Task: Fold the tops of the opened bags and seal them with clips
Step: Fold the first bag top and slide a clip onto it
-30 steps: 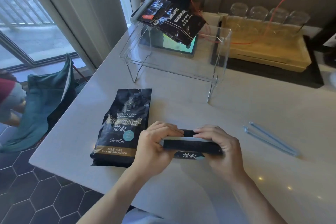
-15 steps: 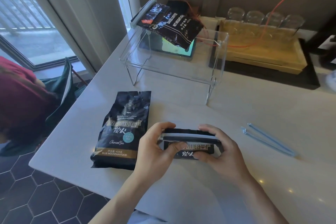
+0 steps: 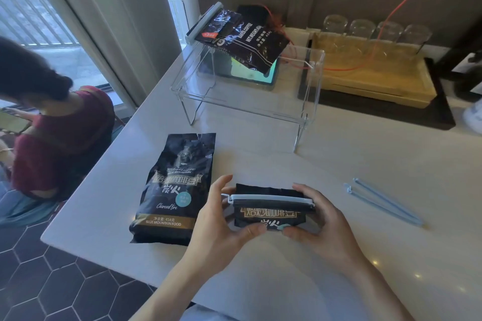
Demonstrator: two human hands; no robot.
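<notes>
A small black coffee bag (image 3: 270, 212) with its top folded over is held between my two hands near the table's front. A pale blue clip (image 3: 268, 197) runs across its fold. My left hand (image 3: 221, 219) grips the bag's left end, thumb underneath. My right hand (image 3: 322, 221) grips the right end, by the clip's latch. A larger black coffee bag (image 3: 177, 187) lies flat to the left, its torn top unfolded. A spare pale blue clip (image 3: 383, 200) lies open on the table to the right.
A clear acrylic stand (image 3: 250, 91) at the back carries a clipped dark coffee bag (image 3: 247, 41). Behind it is a wooden tray (image 3: 373, 70) with upturned glasses and an orange cable. A person in a red top (image 3: 60, 138) sits left of the table (image 3: 365, 143).
The bag has tipped up toward me, so the clip and its printed face now show. My hands slid from on top of the fold to the bag's ends. The seated person came into view.
</notes>
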